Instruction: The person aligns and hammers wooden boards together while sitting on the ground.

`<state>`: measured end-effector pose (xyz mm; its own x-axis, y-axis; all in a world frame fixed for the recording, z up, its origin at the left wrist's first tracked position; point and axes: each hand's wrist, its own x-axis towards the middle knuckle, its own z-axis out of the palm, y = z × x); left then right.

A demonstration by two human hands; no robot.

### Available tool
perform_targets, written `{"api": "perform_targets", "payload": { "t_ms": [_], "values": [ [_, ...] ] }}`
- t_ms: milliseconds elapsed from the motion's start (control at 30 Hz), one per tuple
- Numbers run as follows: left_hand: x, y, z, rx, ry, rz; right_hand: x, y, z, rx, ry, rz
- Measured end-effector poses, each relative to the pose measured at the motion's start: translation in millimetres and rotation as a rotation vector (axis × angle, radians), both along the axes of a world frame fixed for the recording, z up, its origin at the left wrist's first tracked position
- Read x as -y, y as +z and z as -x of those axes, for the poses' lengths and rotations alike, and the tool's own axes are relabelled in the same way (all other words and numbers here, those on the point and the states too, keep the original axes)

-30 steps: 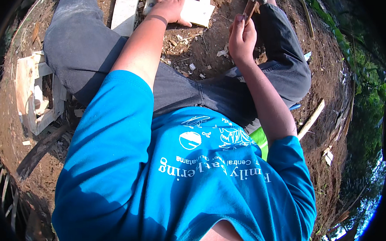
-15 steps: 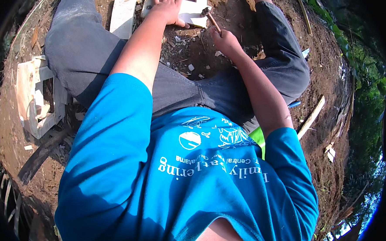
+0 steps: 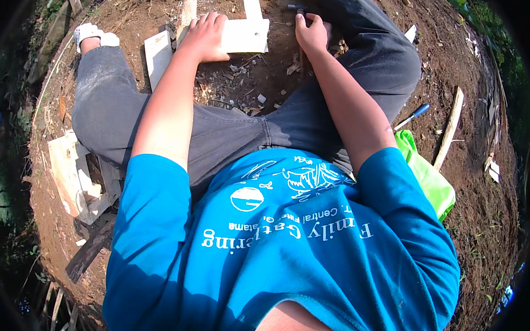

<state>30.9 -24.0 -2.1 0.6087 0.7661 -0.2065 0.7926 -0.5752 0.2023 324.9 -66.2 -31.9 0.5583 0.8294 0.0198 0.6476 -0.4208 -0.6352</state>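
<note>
My left hand (image 3: pixel 206 38) rests on the left end of a pale wooden board (image 3: pixel 245 36), its fingers closed over the edge. From that board a narrower wooden strip (image 3: pixel 251 4) runs away from me, and another strip (image 3: pixel 188 10) stands out past my left fingers. To the right of the board, my right hand (image 3: pixel 314 35) grips a hammer (image 3: pixel 296 8) close to its dark metal head. Part of the handle shows below the hand, over the dirt.
A loose plank (image 3: pixel 157 55) lies beside my left knee. By my left thigh sits a wooden box frame (image 3: pixel 67 170), with a dark log (image 3: pixel 91 252) behind it. On the right are a blue-handled tool (image 3: pixel 420 111), green cloth (image 3: pixel 432 180) and a wooden stick (image 3: pixel 450 128).
My right hand has moved away from the board with the hammer, and its hold has shifted up near the head. My left hand has slid to the board's left end.
</note>
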Motion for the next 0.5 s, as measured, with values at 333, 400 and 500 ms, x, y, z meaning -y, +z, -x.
{"api": "perform_targets", "payload": {
  "t_ms": [333,400,500],
  "values": [
    [39.9,79.9,-18.9,0.191,-0.084,-0.083,-5.6,108.6,47.1,-1.591,0.072,0.383],
    [44.5,83.1,-21.4,0.177,-0.070,-0.068,-2.9,107.8,45.2,-1.677,0.125,0.334],
    [49.8,86.0,-23.1,0.199,-0.075,-0.118,-5.7,100.8,55.3,-1.597,0.047,0.240]
  ]
}}
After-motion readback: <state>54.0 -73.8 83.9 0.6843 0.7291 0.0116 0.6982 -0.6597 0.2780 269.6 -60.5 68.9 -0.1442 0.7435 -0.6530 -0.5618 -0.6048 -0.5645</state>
